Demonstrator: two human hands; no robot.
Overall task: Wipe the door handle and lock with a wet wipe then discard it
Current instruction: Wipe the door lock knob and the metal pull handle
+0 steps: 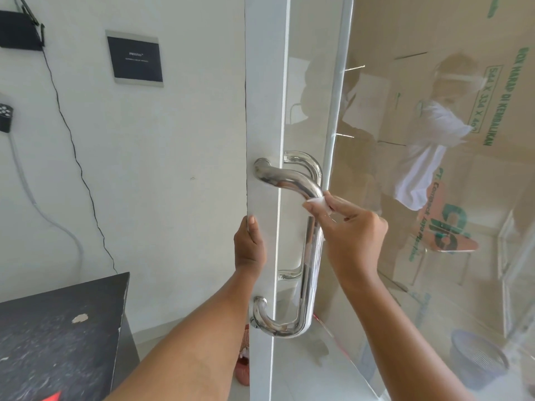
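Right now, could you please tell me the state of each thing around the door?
door, ajar, edge gripped by left hand
wet wipe, bunched, pinched by right hand
door handle, wet wipe pressed on its upper bend
basket, upright

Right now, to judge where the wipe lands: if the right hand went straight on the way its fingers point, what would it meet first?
The right hand pinches the wet wipe and points up-left; the upper bend of the door handle comes first, seemingly touching the wipe; depth is unclear.
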